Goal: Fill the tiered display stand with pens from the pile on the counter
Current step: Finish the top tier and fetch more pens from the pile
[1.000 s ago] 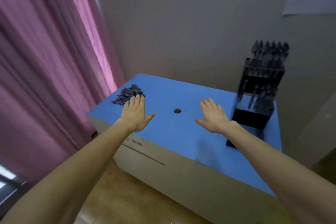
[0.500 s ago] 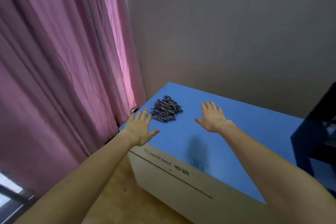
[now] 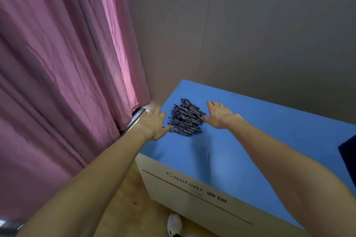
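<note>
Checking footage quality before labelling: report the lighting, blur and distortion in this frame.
Head view: dim, soft light; brightest where daylight glows through the pink curtain. Faint smeared shadow on the blue counter. Wide-angle bending stretches both forearms. Pen pile reasonably sharp, single pens hard to separate; left hand and right hand clear.

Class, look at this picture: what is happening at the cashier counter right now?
A person reaches both open hands toward a pile of pens on the blue counter. The left hand and right hand flank the pile, thumbs at its edges, gripping nothing yet. Only a dark corner at the right edge may be the display stand.
</note>
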`<state>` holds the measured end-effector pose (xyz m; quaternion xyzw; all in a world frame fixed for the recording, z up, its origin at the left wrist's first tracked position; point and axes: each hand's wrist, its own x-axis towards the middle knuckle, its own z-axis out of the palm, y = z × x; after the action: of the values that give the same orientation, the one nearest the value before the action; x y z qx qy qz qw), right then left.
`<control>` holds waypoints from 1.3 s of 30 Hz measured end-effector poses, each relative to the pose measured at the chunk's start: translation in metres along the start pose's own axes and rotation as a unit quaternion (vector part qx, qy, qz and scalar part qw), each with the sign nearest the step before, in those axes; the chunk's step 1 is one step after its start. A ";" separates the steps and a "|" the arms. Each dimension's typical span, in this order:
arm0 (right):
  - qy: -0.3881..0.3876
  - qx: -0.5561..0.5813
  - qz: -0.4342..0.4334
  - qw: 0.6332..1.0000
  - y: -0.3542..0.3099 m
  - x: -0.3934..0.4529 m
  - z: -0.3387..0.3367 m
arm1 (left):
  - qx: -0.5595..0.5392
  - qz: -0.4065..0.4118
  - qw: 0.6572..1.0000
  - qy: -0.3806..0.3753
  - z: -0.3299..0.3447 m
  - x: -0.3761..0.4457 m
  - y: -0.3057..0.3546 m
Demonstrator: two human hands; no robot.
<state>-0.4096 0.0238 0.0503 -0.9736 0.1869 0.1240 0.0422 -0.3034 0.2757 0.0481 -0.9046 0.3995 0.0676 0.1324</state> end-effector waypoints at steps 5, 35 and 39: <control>-0.079 0.058 0.027 0.995 0.010 0.077 -0.008 | -0.031 0.008 0.999 -0.025 0.005 0.074 -0.020; -0.141 0.045 0.066 0.987 -0.005 0.307 0.040 | -0.074 0.139 0.976 -0.153 0.040 0.346 -0.059; -0.147 -0.004 0.050 0.988 0.006 0.303 0.036 | -0.075 0.141 0.977 -0.141 0.034 0.358 -0.051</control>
<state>-0.1475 -0.0847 -0.0628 -0.9345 0.2265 0.2683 0.0587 -0.0254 0.0664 -0.0561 -0.8281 0.4940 0.2420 0.1078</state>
